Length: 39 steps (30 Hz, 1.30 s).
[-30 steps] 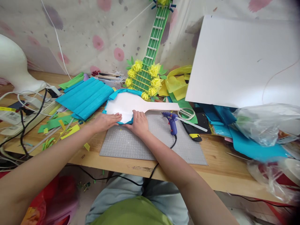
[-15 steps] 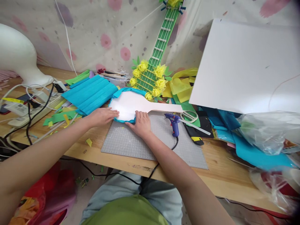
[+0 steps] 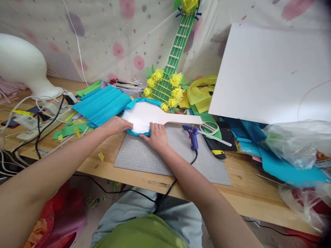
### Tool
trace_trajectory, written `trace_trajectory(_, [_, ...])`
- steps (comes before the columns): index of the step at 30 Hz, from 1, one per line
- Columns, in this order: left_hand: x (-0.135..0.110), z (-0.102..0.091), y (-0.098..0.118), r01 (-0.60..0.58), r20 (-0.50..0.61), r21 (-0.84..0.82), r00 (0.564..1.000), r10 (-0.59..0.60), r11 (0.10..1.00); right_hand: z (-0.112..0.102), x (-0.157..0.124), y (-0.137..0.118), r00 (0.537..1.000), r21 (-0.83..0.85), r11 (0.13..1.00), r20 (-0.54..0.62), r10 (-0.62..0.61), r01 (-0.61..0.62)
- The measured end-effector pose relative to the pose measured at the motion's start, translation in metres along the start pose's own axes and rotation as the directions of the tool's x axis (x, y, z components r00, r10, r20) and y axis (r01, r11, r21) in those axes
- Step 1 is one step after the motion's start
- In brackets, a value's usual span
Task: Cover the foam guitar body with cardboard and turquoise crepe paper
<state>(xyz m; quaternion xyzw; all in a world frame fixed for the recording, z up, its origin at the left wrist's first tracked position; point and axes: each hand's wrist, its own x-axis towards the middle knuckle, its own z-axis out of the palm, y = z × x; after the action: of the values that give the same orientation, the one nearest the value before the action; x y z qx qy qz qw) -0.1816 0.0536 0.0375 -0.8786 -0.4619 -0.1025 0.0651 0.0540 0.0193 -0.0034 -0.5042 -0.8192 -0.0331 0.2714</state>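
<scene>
A white guitar-shaped cutout [image 3: 151, 115] lies flat at the back edge of the grey cutting mat [image 3: 160, 158], with a blue crepe paper border [image 3: 137, 132] folded round its rounded end. My left hand [image 3: 116, 125] presses on the near left rim of the cutout, fingers bent over the blue paper. My right hand [image 3: 157, 135] rests beside it on the near edge, fingers flat and close together on the white surface and the blue fold. Neither hand lifts anything.
A purple glue gun [image 3: 191, 135] with a black cord, scissors [image 3: 210, 127] and a box cutter [image 3: 216, 150] lie right of my hands. Pleated blue crepe paper [image 3: 102, 104], a green paper guitar [image 3: 169, 74] with yellow flowers, a white board [image 3: 271, 74], power strips [image 3: 33, 120] and plastic bags [image 3: 294, 144] crowd the wooden table [image 3: 243, 193].
My left hand has slid left along the blue-edged rim and curled its fingers. My right hand stays in place. The camera has shifted slightly.
</scene>
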Motion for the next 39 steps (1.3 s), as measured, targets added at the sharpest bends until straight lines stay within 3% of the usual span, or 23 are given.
trace_trajectory(4, [-0.009, -0.013, 0.006, -0.071, 0.057, -0.003, 0.996, 0.071, 0.997, 0.0, -0.003, 0.005, 1.0, 0.04, 0.999, 0.008, -0.004, 0.004])
trace_trajectory(9, [-0.031, -0.015, 0.012, -0.162, -0.065, 0.008, 0.985, 0.162, 0.987, -0.01, -0.014, 0.022, 0.997, 0.202, 0.977, -0.007, -0.071, 0.071])
trace_trajectory(12, [-0.04, -0.01, 0.016, -0.167, -0.164, 0.031, 0.972, 0.169, 0.986, -0.031, -0.026, 0.038, 0.999, 0.276, 0.961, 0.041, -0.023, 0.011])
trace_trajectory(16, [-0.05, 0.003, 0.026, -0.175, -0.26, 0.055, 0.948, 0.183, 0.983, -0.074, -0.047, 0.065, 0.95, 0.368, 0.914, 0.309, 0.052, -0.17])
trace_trajectory(18, [-0.053, 0.011, 0.031, -0.139, -0.323, 0.095, 0.932, 0.163, 0.986, -0.096, -0.059, 0.082, 0.894, 0.381, 0.892, 0.444, 0.056, -0.245])
trace_trajectory(20, [-0.056, 0.02, 0.035, -0.096, -0.373, 0.142, 0.917, 0.143, 0.985, -0.113, -0.069, 0.1, 0.825, 0.29, 0.882, 0.539, 0.17, -0.371])
trace_trajectory(21, [-0.057, 0.023, 0.037, -0.074, -0.389, 0.16, 0.912, 0.132, 0.984, -0.119, -0.074, 0.109, 0.804, 0.196, 0.88, 0.526, 0.278, -0.433])
trace_trajectory(23, [-0.057, 0.029, 0.039, -0.04, -0.405, 0.174, 0.908, 0.108, 0.984, -0.125, -0.079, 0.126, 0.783, -0.011, 0.846, 0.371, 0.499, -0.534])
trace_trajectory(26, [-0.056, 0.032, 0.041, -0.036, -0.44, 0.162, 0.892, 0.105, 0.986, -0.12, -0.078, 0.142, 0.757, -0.126, 0.778, 0.179, 0.628, -0.616])
trace_trajectory(30, [-0.053, 0.034, 0.042, -0.104, -0.499, 0.178, 0.847, 0.181, 0.979, -0.096, -0.068, 0.143, 0.793, -0.064, 0.807, 0.155, 0.589, -0.587])
trace_trajectory(32, [-0.052, 0.036, 0.043, -0.134, -0.521, 0.195, 0.825, 0.219, 0.972, -0.083, -0.064, 0.139, 0.788, -0.049, 0.803, 0.168, 0.592, -0.594])
trace_trajectory(35, [-0.051, 0.038, 0.043, -0.129, -0.527, 0.2, 0.821, 0.218, 0.971, -0.074, -0.062, 0.137, 0.714, 0.027, 0.718, 0.14, 0.686, -0.695])
trace_trajectory(37, [-0.051, 0.038, 0.044, -0.125, -0.532, 0.186, 0.821, 0.207, 0.975, -0.075, -0.062, 0.136, 0.659, 0.18, 0.635, 0.137, 0.74, -0.751])
trace_trajectory(39, [-0.051, 0.037, 0.044, -0.14, -0.547, 0.172, 0.809, 0.212, 0.975, -0.083, -0.06, 0.131, 0.652, 0.394, 0.562, 0.14, 0.745, -0.727])
